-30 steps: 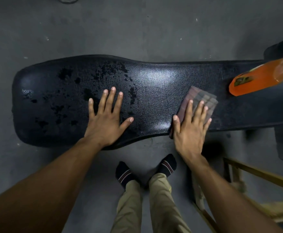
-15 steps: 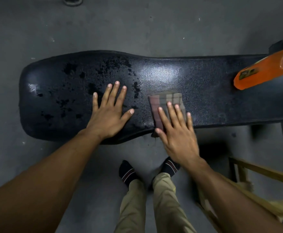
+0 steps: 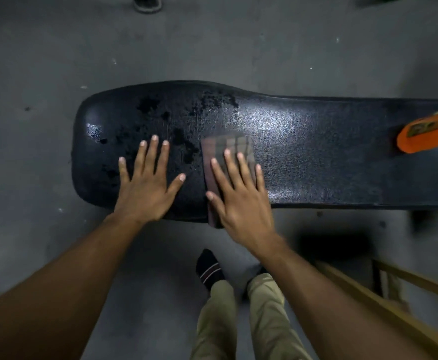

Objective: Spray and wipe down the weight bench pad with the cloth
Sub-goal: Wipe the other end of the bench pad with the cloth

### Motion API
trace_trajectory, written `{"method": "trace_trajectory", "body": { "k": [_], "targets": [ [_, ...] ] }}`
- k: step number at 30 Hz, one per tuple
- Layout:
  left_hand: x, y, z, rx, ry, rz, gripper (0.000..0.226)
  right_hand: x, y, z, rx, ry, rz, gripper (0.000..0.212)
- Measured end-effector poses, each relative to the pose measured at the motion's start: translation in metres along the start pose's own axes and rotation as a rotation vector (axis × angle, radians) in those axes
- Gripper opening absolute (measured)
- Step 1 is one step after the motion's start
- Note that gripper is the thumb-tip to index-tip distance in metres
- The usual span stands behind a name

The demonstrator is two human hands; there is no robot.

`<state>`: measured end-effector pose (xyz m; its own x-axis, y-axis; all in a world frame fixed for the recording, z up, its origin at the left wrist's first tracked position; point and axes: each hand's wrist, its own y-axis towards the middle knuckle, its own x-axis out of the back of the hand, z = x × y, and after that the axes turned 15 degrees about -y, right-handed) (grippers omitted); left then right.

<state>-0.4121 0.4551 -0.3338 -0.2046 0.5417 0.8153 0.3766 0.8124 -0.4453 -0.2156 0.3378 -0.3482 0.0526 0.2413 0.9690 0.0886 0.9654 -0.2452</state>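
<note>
The black weight bench pad (image 3: pixel 316 152) lies across the view, with dark wet blotches on its wide left end. A folded plaid cloth (image 3: pixel 225 149) rests on the pad near the middle. My right hand (image 3: pixel 238 193) presses flat on the cloth, fingers spread. Just left of the cloth, my left hand (image 3: pixel 147 185) lies flat on the pad with fingers apart, holding nothing. An orange spray bottle (image 3: pixel 428 133) lies on the pad at the far right, partly cut off by the frame edge.
Grey concrete floor (image 3: pixel 212 42) surrounds the bench. My socked feet (image 3: pixel 210 268) and khaki trouser legs are below the pad. A wooden frame (image 3: pixel 394 302) stands at the lower right. A shoe (image 3: pixel 147 3) shows at the top edge.
My right hand has slid the cloth leftward along the pad, from near the spray bottle toward my left hand. The left hand has stayed planted.
</note>
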Motion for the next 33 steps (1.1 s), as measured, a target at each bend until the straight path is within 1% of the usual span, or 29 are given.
{"method": "trace_trajectory", "body": {
  "k": [3,5,8,10,12,14,17,19,21,24,26,28,30,33],
  "targets": [
    [0.001,0.003,0.001,0.010,-0.014,0.040,0.079,-0.009,-0.028,-0.022,-0.018,-0.032,0.021,0.066],
    [0.001,0.003,0.001,0.002,-0.020,0.047,0.079,-0.010,-0.031,-0.045,-0.118,-0.035,0.039,0.066],
    [-0.001,0.002,0.002,-0.016,-0.020,0.019,0.079,-0.003,0.004,-0.060,-0.321,0.010,0.040,0.069],
    [-0.002,0.002,0.002,-0.020,-0.024,0.012,0.079,0.005,0.036,-0.049,-0.407,0.059,0.035,0.071],
    [-0.002,0.003,0.003,-0.023,-0.024,0.007,0.080,0.010,0.058,-0.026,-0.379,0.072,0.035,0.073],
    [0.000,0.003,0.002,-0.029,-0.026,0.004,0.080,0.012,0.058,-0.002,-0.270,0.057,0.006,0.072],
    [0.002,0.003,0.000,-0.010,-0.021,0.049,0.081,0.007,0.031,0.016,-0.117,0.026,-0.010,0.069],
    [0.004,0.004,0.000,-0.005,-0.021,0.069,0.081,0.002,0.012,0.008,-0.074,-0.010,0.008,0.068],
    [0.005,0.004,0.002,-0.009,-0.023,0.079,0.081,-0.001,0.000,-0.010,-0.093,-0.024,0.036,0.068],
    [0.003,0.004,0.003,-0.020,-0.030,0.072,0.080,0.001,0.006,-0.043,-0.232,0.000,0.064,0.068],
    [0.001,0.004,0.004,-0.032,-0.023,0.056,0.080,0.006,0.030,-0.055,-0.354,0.035,0.058,0.069],
    [0.000,0.004,0.005,-0.041,-0.021,0.048,0.080,0.013,0.066,-0.053,-0.442,0.070,0.046,0.071],
    [0.000,0.004,0.005,-0.037,-0.024,0.048,0.080,0.022,0.099,-0.038,-0.425,0.073,0.042,0.073],
    [0.003,0.004,0.003,-0.036,-0.023,0.052,0.080,0.029,0.117,0.000,-0.233,0.049,0.020,0.072]
  ]
}}
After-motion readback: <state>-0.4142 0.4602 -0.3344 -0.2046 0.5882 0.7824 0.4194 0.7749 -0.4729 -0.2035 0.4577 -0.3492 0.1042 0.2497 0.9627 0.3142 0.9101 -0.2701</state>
